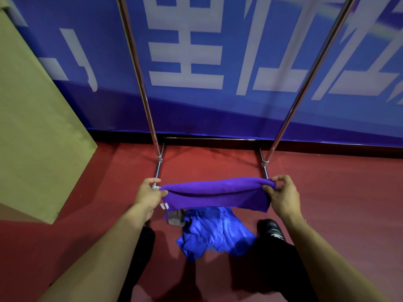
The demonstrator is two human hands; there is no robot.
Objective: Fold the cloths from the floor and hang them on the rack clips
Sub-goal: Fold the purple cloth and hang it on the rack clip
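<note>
Two hands hold a purple cloth (216,192) stretched between them, above the red floor (338,192) and in front of the metal rack (150,118). The left hand (149,196) pinches the cloth's left end, its fingers (162,192) curled onto the fabric, and the right hand (282,196) pinches the right end, its fingers (267,188) likewise closed on the cloth. The cloth is folded over lengthwise, its upper layer lapping over the lower one, and a small white tag (164,205) hangs at its lower left corner.

Below it, on the floor between the person's feet, lies a crumpled blue cloth (216,232). A grey piece (174,219) peeks out at the blue cloth's upper left edge; what it is cannot be told. A black shoe (271,229) stands just beside the blue cloth on its right.

The rack's two upright poles rise from a low base frame near the blue banner (218,62) with large white characters behind it. A tan board (32,127) leans at the left edge of the floor.
</note>
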